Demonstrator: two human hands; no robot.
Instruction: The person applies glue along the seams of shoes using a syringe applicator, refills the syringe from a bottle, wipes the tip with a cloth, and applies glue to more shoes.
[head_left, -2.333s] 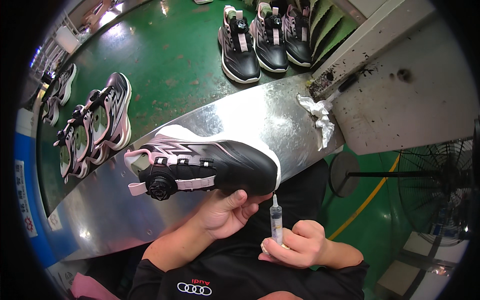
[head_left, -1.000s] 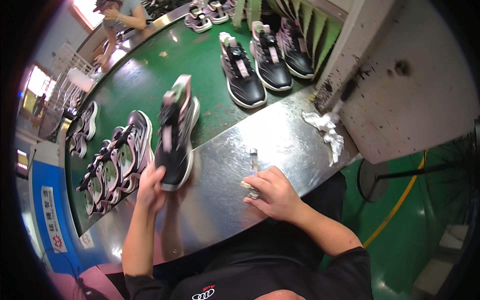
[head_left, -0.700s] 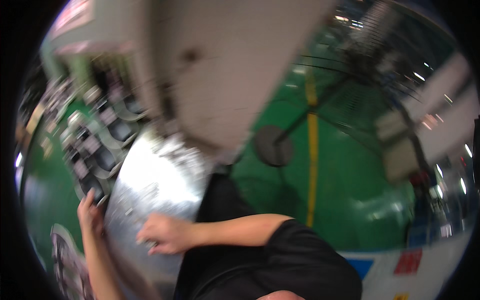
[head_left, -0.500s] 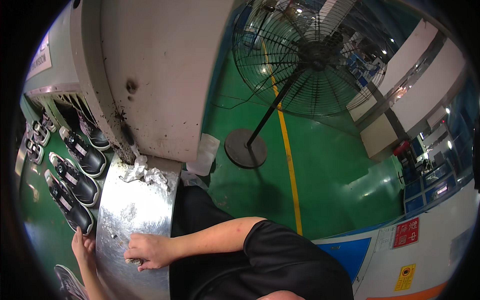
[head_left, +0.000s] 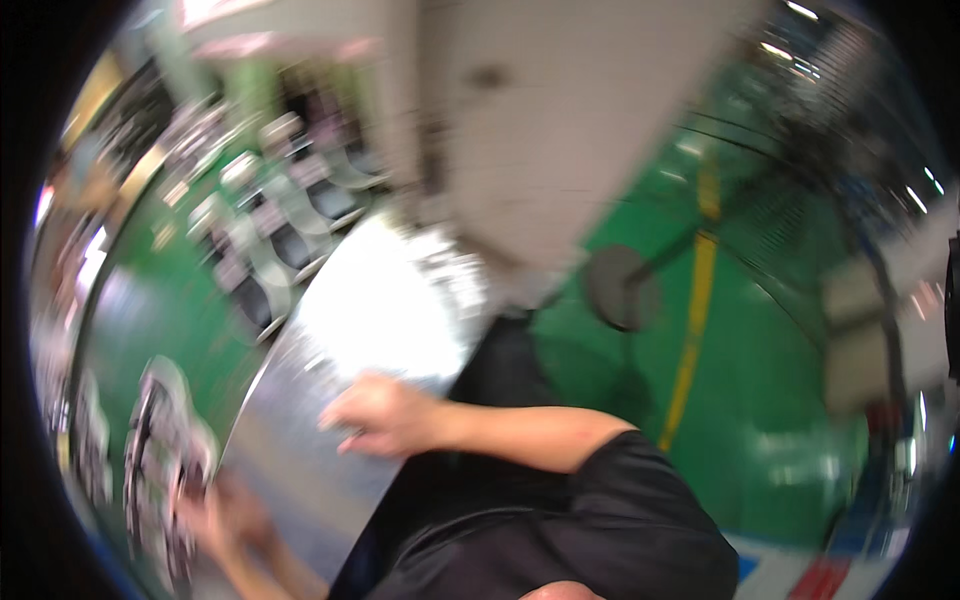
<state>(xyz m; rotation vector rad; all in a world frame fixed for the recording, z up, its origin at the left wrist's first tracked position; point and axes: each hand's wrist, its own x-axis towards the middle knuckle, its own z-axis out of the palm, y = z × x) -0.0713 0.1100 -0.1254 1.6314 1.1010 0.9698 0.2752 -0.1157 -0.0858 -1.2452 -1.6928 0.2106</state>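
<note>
The picture is heavily smeared by motion. My left hand (head_left: 208, 512) is at the lower left, beside or against a dark and white shoe (head_left: 165, 420). Its fingers are too blurred to show any grip. Over a shiny metal worktop (head_left: 300, 420) hovers my right hand (head_left: 385, 415), its fingers bent and pointing left. Whether anything is in them cannot be made out. A row of black shoes with pale soles (head_left: 285, 235) stands farther off on a green surface (head_left: 165, 290), left of the worktop.
A beige machine panel (head_left: 540, 130) rises beyond the worktop. Crumpled whitish material (head_left: 455, 265) lies at the worktop's far end. On the right, a fan's round base (head_left: 622, 288) stands on the green floor beside a yellow line (head_left: 695, 320). More blurred shoes (head_left: 90, 430) are at the far left.
My view has swung left, so the scene sits farther right. My left hand has gone from the row of black shoes to a nearer shoe. The grey wad in my right hand no longer shows.
</note>
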